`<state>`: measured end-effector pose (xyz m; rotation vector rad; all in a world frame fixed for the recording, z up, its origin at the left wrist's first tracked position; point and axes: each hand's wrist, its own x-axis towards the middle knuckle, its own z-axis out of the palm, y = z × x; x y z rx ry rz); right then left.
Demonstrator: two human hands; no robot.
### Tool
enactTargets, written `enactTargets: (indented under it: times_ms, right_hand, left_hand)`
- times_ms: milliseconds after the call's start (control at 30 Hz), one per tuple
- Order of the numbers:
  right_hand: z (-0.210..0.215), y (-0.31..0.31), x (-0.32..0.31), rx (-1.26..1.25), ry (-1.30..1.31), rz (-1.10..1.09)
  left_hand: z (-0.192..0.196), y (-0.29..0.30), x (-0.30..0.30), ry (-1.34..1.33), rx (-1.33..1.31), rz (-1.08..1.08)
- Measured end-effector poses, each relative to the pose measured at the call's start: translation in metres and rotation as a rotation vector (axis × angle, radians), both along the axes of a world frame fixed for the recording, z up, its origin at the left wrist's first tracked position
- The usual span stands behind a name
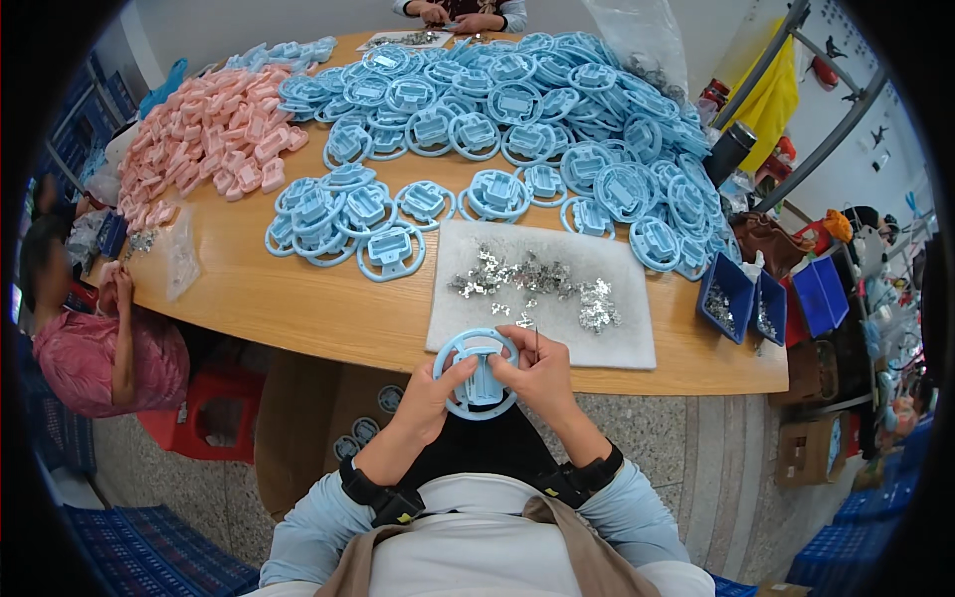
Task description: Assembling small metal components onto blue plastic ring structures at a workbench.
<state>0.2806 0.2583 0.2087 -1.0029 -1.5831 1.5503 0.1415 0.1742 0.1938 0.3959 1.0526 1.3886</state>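
- My left hand grasped the blue ring-shaped part from its left side, thumb across the face, the other fingers mostly hidden behind the rim.
- My right hand grasped the same part from the right, thumb near the centre; a thin dark tool stuck up beside its fingers, too fine for me to make out its shape.
- The part was off the table, in the air over my lap, between my body and the white pad.
- On the pad lay small silvery metal pieces in loose clusters, within easy reach.
- I judged the step in hand to be pressing a metal piece into the part's centre with my 2 thumbs; they covered the spot, so I could not tell whether a piece was in place.
- The next move, as I read it, called for even thumb pressure with the rim braced from behind, then a check that everything sat flat.
- After that, the part probably needed setting aside, perhaps in the brown box low on my left, where 3 round parts showed.
- Plenty more waited in the blue heap beyond the pad.
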Motion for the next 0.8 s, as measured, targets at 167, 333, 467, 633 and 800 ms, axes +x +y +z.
enactTargets:
  times_ms: [167, 333, 467, 633, 800]
  right_hand:
    - [-0.006, -0.001, 0.002, -0.005, -0.020, 0.006]
    - [-0.003, 0.000, 0.012, 0.083, -0.154, 0.131]
    - [0.004, 0.007, 0.007, 0.444, -0.126, 0.487]
    - [-0.003, 0.068, 0.007, 0.416, -0.276, 0.170]
    - [-0.019, 0.090, 0.000, 0.772, -0.470, 0.221]
  left_hand:
    - [-0.001, -0.003, 0.003, -0.003, -0.021, 0.000]
    - [-0.006, -0.010, -0.012, 0.098, -0.002, -0.239]
    - [-0.001, 0.005, -0.040, 0.231, 0.039, -0.674]
    - [0.000, 0.011, -0.044, -0.059, -0.010, -0.366]
    - [-0.010, 0.008, -0.029, -0.162, 0.049, 0.127]
